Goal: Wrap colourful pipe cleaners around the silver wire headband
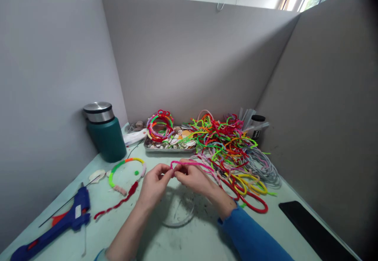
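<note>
A bright pink pipe cleaner (203, 165) is pinched between my two hands above the middle of the table. My left hand (155, 181) grips its near end with thumb and forefinger. Close beside it, my right hand (191, 177) pinches the same strand, which trails off to the right behind the knuckles. Below my hands a clear-grey ring (180, 224) lies on the table. To the left sits a ring wrapped in coloured pipe cleaner (112, 176), partly bare. A twisted red pipe cleaner (118, 205) stretches out in front of it.
A blue glue gun (78, 210) and a green flask (106, 139) stand at left. At the back are a metal tray (169, 150) of small pieces, a stack of wrapped rings (160, 125) and a tangled heap of pipe cleaners (224, 135). A black phone-like slab (313, 229) lies right.
</note>
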The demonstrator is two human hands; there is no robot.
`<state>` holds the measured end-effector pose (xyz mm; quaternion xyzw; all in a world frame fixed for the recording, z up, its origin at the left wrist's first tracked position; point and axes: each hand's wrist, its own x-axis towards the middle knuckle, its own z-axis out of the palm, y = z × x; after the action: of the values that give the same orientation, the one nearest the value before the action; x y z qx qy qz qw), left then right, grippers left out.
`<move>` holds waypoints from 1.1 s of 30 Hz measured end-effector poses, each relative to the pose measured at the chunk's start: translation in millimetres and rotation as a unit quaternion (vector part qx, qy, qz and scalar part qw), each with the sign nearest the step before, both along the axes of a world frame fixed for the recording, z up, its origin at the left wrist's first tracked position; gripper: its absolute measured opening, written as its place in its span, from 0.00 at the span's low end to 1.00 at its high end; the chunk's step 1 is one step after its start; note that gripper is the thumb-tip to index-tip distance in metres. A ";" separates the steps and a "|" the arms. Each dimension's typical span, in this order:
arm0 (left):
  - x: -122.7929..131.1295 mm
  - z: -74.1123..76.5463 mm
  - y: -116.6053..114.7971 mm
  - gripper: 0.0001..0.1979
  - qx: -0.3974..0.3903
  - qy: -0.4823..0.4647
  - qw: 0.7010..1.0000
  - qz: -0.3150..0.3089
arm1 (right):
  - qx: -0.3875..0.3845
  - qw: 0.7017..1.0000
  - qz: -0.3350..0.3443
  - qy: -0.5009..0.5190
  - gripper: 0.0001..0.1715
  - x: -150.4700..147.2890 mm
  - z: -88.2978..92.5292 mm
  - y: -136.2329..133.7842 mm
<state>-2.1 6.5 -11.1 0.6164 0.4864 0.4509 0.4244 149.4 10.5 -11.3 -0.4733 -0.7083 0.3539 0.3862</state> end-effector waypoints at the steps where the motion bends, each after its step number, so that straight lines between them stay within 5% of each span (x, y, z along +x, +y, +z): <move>1: 0.1 0.5 -0.1 0.12 -0.003 -0.006 1.000 0.001 | -0.002 1.000 0.002 0.003 0.05 -0.7 0.1 -0.1; 10: 3.5 -1.3 -0.2 0.11 0.017 -0.016 0.998 0.062 | -0.011 1.000 -0.001 -0.004 0.07 -4.0 -3.5 2.3; 28: 2.6 3.2 -5.3 0.11 0.156 0.130 0.979 -0.005 | 0.010 1.000 -0.007 0.006 0.02 3.0 9.5 1.3; 33: 3.1 -1.3 -3.9 0.12 0.176 0.167 0.970 0.023 | 0.042 0.999 -0.011 -0.009 0.03 4.3 7.4 2.3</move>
<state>1.0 2.6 -12.3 0.7364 0.4774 0.4303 0.2115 153.7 12.7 -3.9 -0.4673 -0.7208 0.3151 0.4036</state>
